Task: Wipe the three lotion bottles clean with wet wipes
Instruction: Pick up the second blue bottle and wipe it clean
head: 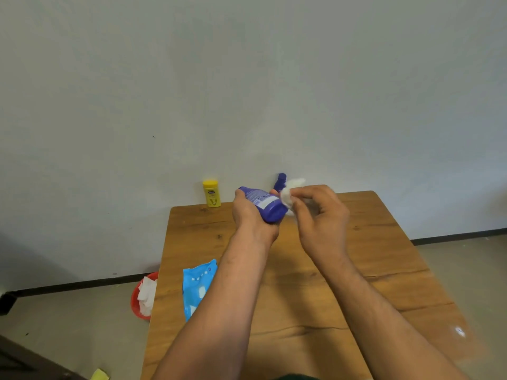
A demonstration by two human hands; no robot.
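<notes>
My left hand [251,215] grips a purple lotion bottle [264,205], tilted on its side above the far part of the wooden table [356,270]. My right hand [321,212] pinches a crumpled white wet wipe [289,194] against the bottle's right end. A second purple bottle [280,182] stands behind, mostly hidden by the held bottle and the wipe. A yellow lotion bottle [211,193] stands upright at the table's far left corner by the wall. A blue wet wipes pack [197,286] lies near the table's left edge, partly under my left forearm.
A red bowl [135,296] holding used white wipes sits on the floor just left of the table. The grey wall runs right behind the table's far edge. A yellow object [100,375] lies on the floor at bottom left.
</notes>
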